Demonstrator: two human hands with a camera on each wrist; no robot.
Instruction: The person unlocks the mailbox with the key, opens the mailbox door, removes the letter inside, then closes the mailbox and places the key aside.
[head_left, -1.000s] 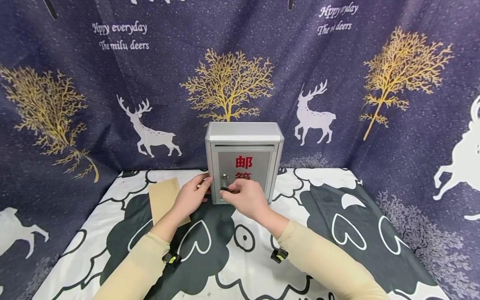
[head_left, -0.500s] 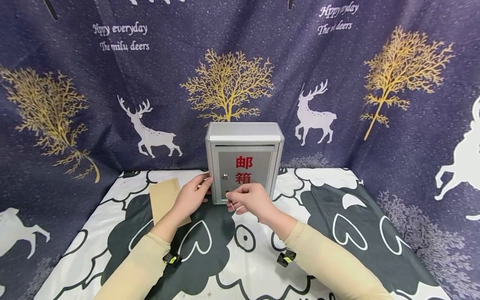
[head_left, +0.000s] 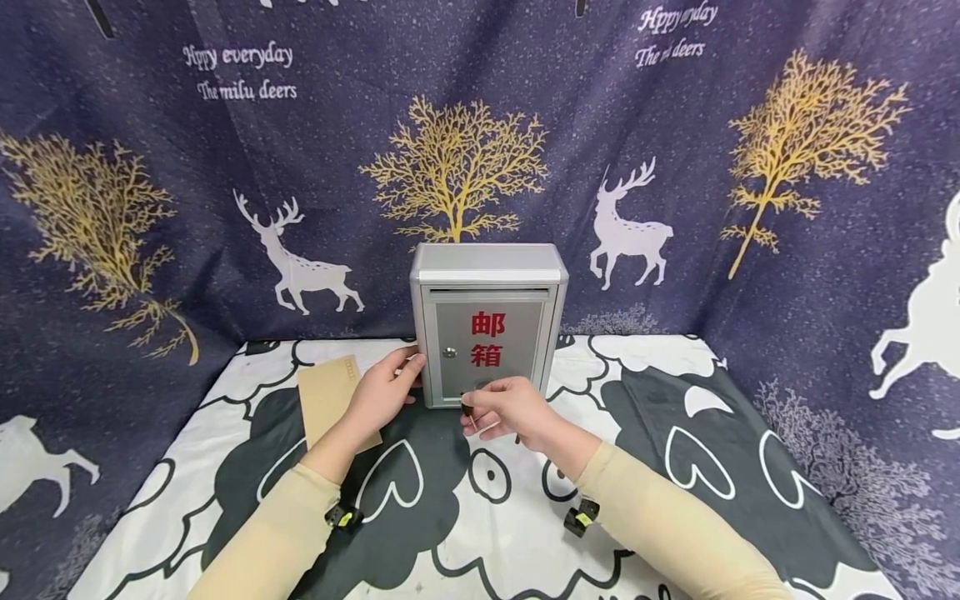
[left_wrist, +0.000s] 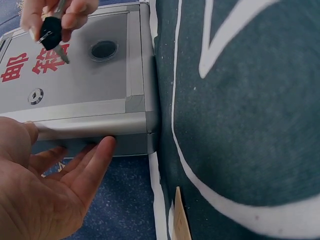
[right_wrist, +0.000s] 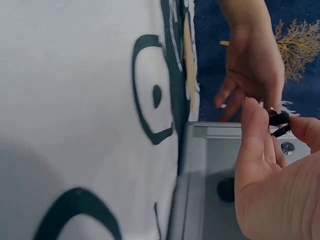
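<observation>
A silver-grey metal mailbox stands upright with its door closed and red characters on the front. My left hand rests against the mailbox's left side, its fingers mostly straight along the side and the thumb by the front edge. In front of the lower door, my right hand pinches keys with black heads between thumb and fingers. One blade points down and another shows above the fingers in the left wrist view. The round lock on the door has nothing in it; the keys are apart from it.
A brown paper envelope lies on the patterned cloth left of the mailbox, partly under the left forearm. A dark blue curtain with deer and trees hangs behind. The mailbox has a slot near its top.
My right hand has drawn the keys away from beneath the lock, down and slightly right, uncovering the lower red character. The left hand and mailbox have stayed put.
</observation>
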